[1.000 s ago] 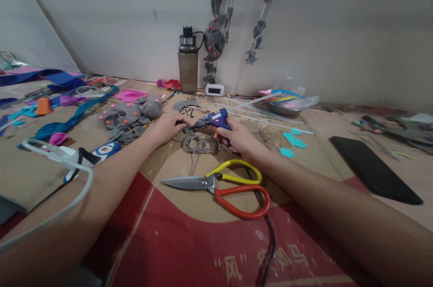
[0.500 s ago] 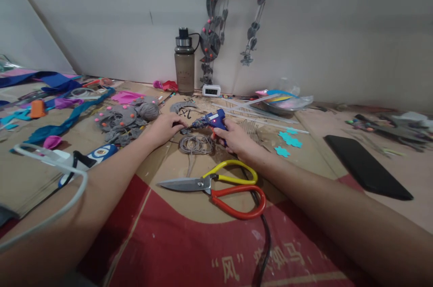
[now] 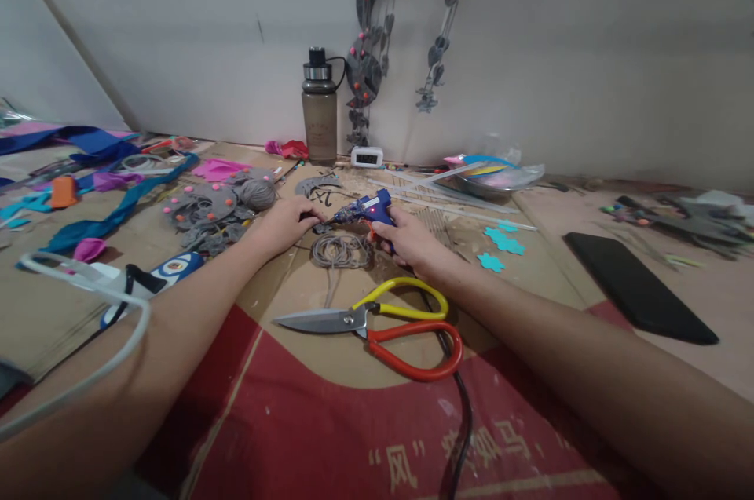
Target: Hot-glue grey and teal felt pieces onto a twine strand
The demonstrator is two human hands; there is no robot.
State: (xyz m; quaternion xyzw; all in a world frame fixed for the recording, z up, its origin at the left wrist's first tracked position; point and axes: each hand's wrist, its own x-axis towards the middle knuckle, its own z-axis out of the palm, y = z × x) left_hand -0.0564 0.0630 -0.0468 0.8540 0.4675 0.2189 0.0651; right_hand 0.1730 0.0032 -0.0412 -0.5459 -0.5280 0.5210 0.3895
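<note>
My right hand [image 3: 408, 237] is wrapped round the handle of a blue glue gun [image 3: 375, 207], whose nozzle points left. Close to that nozzle, the fingers of my left hand [image 3: 293, 220] are pinched together over a small grey felt piece [image 3: 322, 228], mostly hidden beneath the fingertips. Just in front of both hands lies a loose coil of grey yarn [image 3: 340, 251]. Nearer to me rest scissors [image 3: 330, 320] with one yellow and one red handle, blades toward the left. A black cord [image 3: 461, 421] runs under them toward me.
Left of my hands sit grey felt shapes with pompoms [image 3: 200, 206] and a yarn ball [image 3: 258, 192]. A bottle [image 3: 320, 119] and small clock [image 3: 366, 158] stand by the wall. Clear sticks [image 3: 453, 204], turquoise felt pieces [image 3: 505, 241] and a black phone-like slab [image 3: 639, 286] lie right.
The whole view has shifted very slightly. Both hands and the glue gun keep nearly the same place, with the nozzle still at my left fingertips.
</note>
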